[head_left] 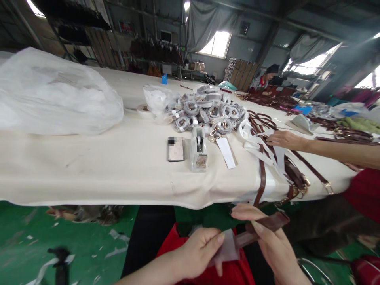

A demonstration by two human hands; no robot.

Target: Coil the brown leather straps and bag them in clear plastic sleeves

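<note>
Over my lap, below the table edge, my left hand [198, 251] pinches a translucent whitish strip [230, 245] that lies against the end of a brown strap. My right hand [274, 243] is closed around that brown strap [273, 222], which looks folded or looped on itself. On the table in front stand a clear tape dispenser [198, 152] and a small dark-edged object [176, 150] with a blurred face. Beside the dispenser lies a white card strip [226, 153]. Behind them is a heap of coiled, wrapped straps [210, 107] with metal clasps.
To the right, a co-worker's hand [276, 138] reaches over loose brown straps [263, 174] and white strips [252, 148]. A large plastic bag [59, 95] fills the table's left side. Another person [263, 81] sits farther back. Scraps lie on the green floor [97, 245].
</note>
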